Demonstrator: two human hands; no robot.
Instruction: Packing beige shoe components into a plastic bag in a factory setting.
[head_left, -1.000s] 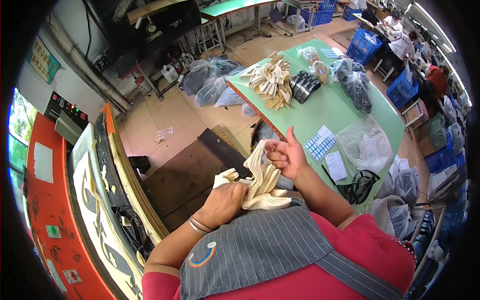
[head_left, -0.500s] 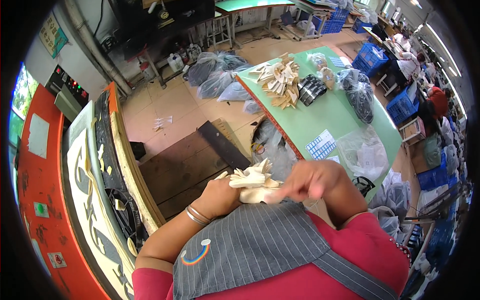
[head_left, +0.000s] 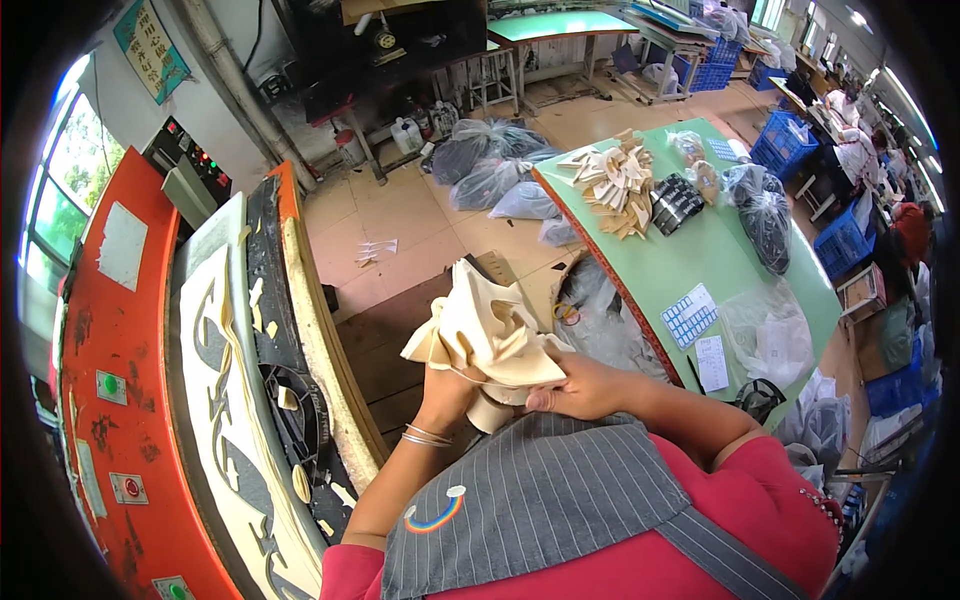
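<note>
In front of my chest I hold a thick bundle of cream-coloured cut pieces (head_left: 485,330), soft like foam or cloth, fanned out and folded over at the top. My left hand (head_left: 450,395) is closed round its lower left side, with a thin strand running across near the fingers. My right hand (head_left: 582,388) grips the lower right side, thumb on top. Between the two hands a curled tan end (head_left: 490,412) sticks out below the bundle. Most of my fingers are hidden behind the pieces.
On my left stands an orange machine (head_left: 130,360) with buttons; cream sheet material (head_left: 215,400) with cut-out holes lies on its bed. To the right, a green table (head_left: 690,265) bears a heap of cream pieces (head_left: 615,185), a black roll (head_left: 677,203) and plastic bags. Bags (head_left: 490,165) lie on the floor.
The bundle has risen and spread out, showing larger folds. My right hand, formerly blurred beside it with fingers apart, now grips its right side. The whole view has shifted.
</note>
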